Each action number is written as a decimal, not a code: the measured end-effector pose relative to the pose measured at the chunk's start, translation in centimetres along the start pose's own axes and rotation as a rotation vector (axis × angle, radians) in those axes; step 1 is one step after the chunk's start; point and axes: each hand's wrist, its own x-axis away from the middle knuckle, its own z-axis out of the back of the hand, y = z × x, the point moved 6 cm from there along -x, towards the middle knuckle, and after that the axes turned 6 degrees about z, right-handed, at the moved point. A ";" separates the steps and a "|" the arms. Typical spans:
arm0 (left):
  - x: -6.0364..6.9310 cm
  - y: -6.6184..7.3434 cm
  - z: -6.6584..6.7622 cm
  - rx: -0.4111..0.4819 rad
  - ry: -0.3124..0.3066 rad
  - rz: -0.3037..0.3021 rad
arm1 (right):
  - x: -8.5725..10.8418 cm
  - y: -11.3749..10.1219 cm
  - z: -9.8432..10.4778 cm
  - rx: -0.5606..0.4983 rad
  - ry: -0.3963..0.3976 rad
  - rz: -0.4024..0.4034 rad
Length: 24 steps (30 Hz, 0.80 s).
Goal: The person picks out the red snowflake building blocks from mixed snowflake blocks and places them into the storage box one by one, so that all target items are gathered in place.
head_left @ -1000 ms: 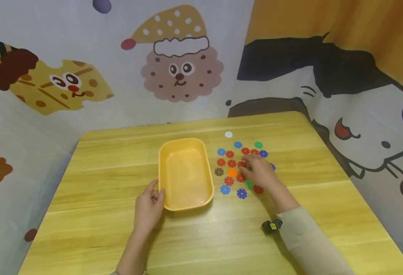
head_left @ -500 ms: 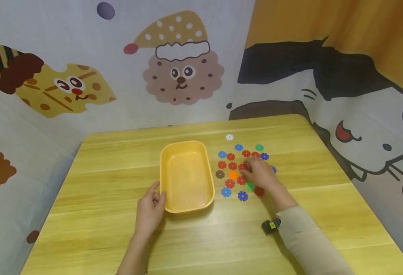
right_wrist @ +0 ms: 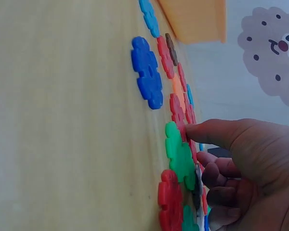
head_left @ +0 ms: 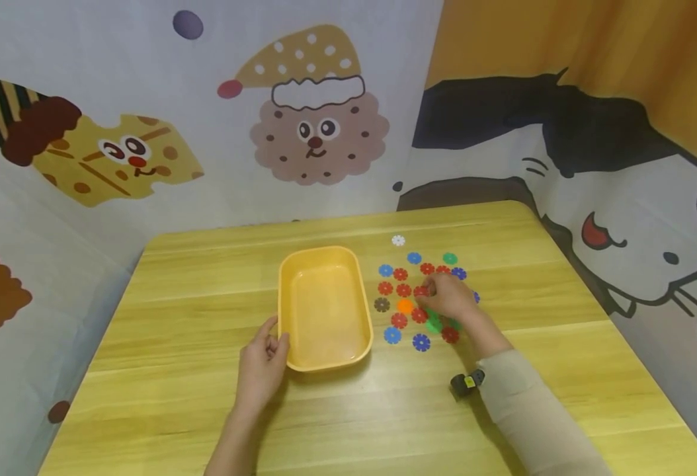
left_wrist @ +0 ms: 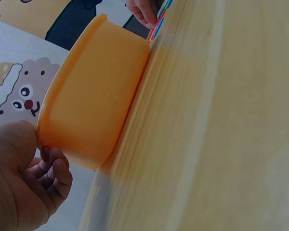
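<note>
A yellow tray (head_left: 326,317) lies on the table. My left hand (head_left: 260,371) holds its near-left rim, thumb on one side and bent fingers on the other; the left wrist view shows this grip on the tray wall (left_wrist: 94,91). Flat flower-shaped discs lie right of the tray, among them an orange one (head_left: 405,306) and a dark blue one (head_left: 421,342). Over their right part is my right hand (head_left: 452,299), its thumb tip at a red disc (right_wrist: 177,113), other fingers loosely bent beside a green disc (right_wrist: 179,154). The hand hides some discs.
A white disc (head_left: 398,240) lies beyond the others towards the table's far edge. A small black device (head_left: 466,383) sits at the right sleeve's cuff. Behind the wooden table (head_left: 176,396) hangs a cloth with cartoon figures (head_left: 321,139).
The head view has tilted slightly upward. My right hand has shifted a little among the discs, and more green shows below it. My left hand keeps its grip on the tray.
</note>
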 end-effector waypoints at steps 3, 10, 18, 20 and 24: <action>0.0 0.0 0.0 0.007 -0.005 0.000 | -0.2 0.3 0.0 -0.018 -0.029 -0.022; 0.0 -0.1 0.0 0.012 0.000 0.007 | -0.2 -0.1 0.0 0.005 -0.006 0.040; 0.0 0.0 0.1 0.008 -0.005 -0.001 | 0.2 -0.6 -0.3 -0.021 0.008 0.102; 0.0 0.0 0.1 0.000 -0.009 0.003 | 0.3 -0.6 -0.3 -0.028 0.010 0.109; 0.0 -0.1 0.0 0.000 -0.014 0.005 | 0.3 -0.4 -0.4 -0.027 0.009 0.133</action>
